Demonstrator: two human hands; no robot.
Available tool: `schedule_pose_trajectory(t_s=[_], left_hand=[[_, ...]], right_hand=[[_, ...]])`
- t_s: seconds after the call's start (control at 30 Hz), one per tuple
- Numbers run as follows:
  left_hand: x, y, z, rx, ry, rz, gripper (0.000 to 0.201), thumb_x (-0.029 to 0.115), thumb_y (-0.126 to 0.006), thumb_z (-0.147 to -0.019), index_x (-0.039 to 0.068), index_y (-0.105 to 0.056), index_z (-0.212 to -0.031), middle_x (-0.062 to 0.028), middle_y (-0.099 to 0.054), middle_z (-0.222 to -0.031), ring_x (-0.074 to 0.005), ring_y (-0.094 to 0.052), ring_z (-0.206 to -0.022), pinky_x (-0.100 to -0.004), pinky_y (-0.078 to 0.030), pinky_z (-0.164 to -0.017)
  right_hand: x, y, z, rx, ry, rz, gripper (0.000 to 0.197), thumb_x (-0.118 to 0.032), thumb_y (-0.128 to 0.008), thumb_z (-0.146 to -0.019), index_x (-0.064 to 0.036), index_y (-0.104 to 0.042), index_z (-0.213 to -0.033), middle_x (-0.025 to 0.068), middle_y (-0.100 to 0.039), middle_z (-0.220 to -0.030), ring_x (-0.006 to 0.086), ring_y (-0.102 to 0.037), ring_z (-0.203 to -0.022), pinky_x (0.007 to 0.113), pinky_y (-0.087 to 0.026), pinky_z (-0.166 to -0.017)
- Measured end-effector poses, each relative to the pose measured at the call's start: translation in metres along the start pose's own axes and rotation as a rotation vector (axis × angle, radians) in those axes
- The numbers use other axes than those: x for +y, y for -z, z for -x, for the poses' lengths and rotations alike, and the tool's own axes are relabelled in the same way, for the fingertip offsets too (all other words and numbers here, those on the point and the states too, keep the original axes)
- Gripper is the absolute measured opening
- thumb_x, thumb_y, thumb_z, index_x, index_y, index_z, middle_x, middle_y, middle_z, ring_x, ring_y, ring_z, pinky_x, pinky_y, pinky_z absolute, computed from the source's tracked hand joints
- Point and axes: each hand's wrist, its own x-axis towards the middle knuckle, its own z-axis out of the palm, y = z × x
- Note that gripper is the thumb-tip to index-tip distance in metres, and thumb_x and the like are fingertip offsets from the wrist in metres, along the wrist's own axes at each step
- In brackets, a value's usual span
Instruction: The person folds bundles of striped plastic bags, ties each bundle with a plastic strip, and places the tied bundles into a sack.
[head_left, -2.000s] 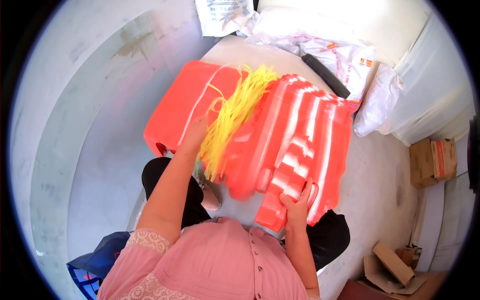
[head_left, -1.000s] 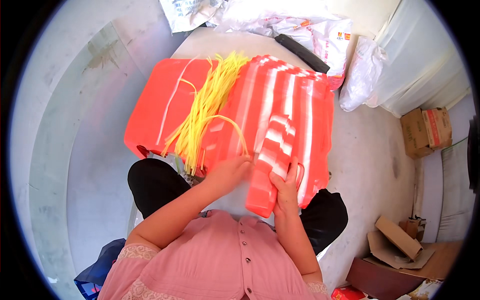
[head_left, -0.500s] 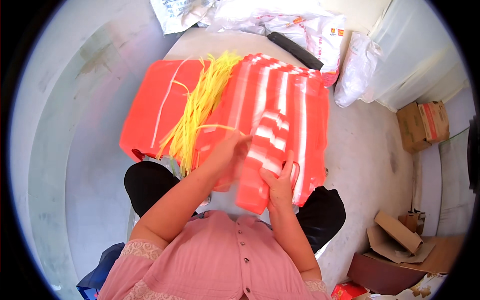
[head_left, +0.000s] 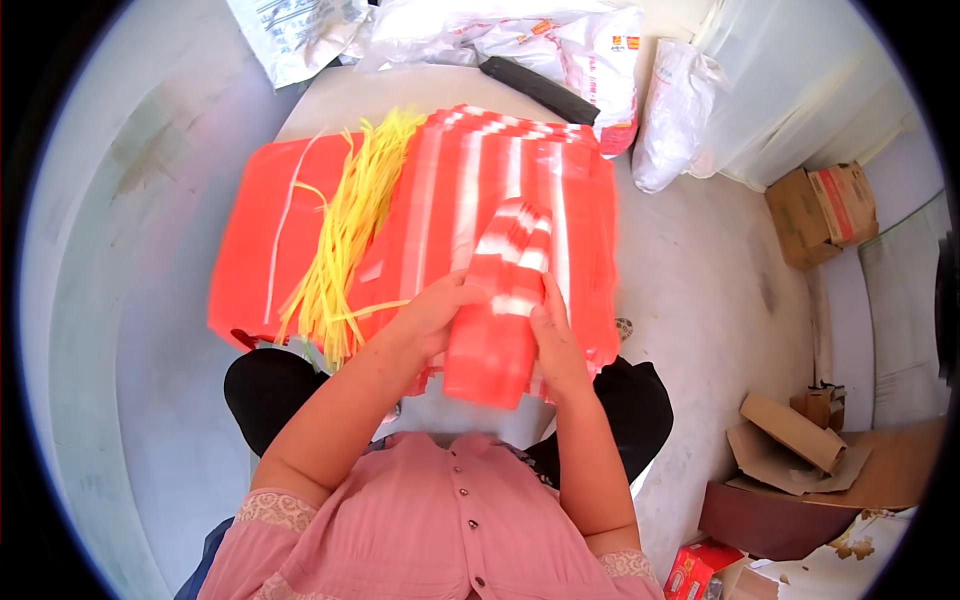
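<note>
Bundle — oblong, striped plastic — between left hand and right hand, fingers curled around it

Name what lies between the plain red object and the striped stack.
A bundle of yellow strips lies between the plain red object and the striped stack, as the head view shows.

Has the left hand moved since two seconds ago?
Yes: the left hand has moved rightward, past the yellow strips, to the folded striped bundle.
</note>
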Motion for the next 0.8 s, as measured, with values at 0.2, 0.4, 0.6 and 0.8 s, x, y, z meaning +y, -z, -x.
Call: schedule_pose_trajectory(t_s=[0.2,0.4,0.6,0.8], left_hand=[[-0.015,-0.021,-0.033,0.076,-0.043,-0.017,0.042,-0.001,-0.063,-0.087,0.000,-0.055,-0.129,-0.0149,-0.067,-0.121,-0.0263,-0.069,-0.106,-0.0431,-0.059,-0.092],[-0.028,-0.034,-0.034,0.215,-0.117,-0.213,0.044,-0.005,-0.063,-0.087,-0.003,-0.054,-0.130,-0.0153,-0.067,-0.121,-0.0251,-0.069,-0.103,-0.0416,-0.059,-0.091],[-0.038,-0.019,-0.036,0.240,-0.221,-0.439,0.044,-0.006,-0.062,-0.086,-0.005,-0.056,-0.130,-0.0145,-0.068,-0.117,-0.0217,-0.068,-0.101,-0.0358,-0.057,-0.088],[-0.042,-0.027,-0.034,0.241,-0.270,-0.621,0.050,0.002,-0.065,-0.085,-0.003,-0.059,-0.134,-0.0164,-0.070,-0.116,-0.0230,-0.068,-0.103,-0.0340,-0.055,-0.087]], right_hand=[[0.000,0.065,-0.022,0.107,0.157,0.618,0.051,-0.021,-0.054,-0.105,-0.0037,-0.043,-0.152,0.0123,-0.069,-0.108,0.0231,-0.066,-0.103,0.040,-0.050,-0.091],[-0.013,0.097,-0.031,0.208,0.314,1.431,0.025,-0.020,-0.063,-0.096,-0.0066,-0.071,-0.115,0.0162,-0.068,-0.102,0.0380,-0.065,-0.092,0.045,-0.053,-0.084],[-0.029,0.106,-0.026,0.292,0.064,1.578,0.019,-0.022,-0.067,-0.092,-0.0047,-0.076,-0.095,0.0110,-0.070,-0.104,0.0343,-0.064,-0.101,0.044,-0.053,-0.085],[-0.020,0.113,-0.034,0.021,0.316,0.748,0.027,-0.024,-0.063,-0.099,-0.0009,-0.076,-0.098,0.0104,-0.072,-0.115,0.0202,-0.064,-0.106,0.034,-0.048,-0.096]])
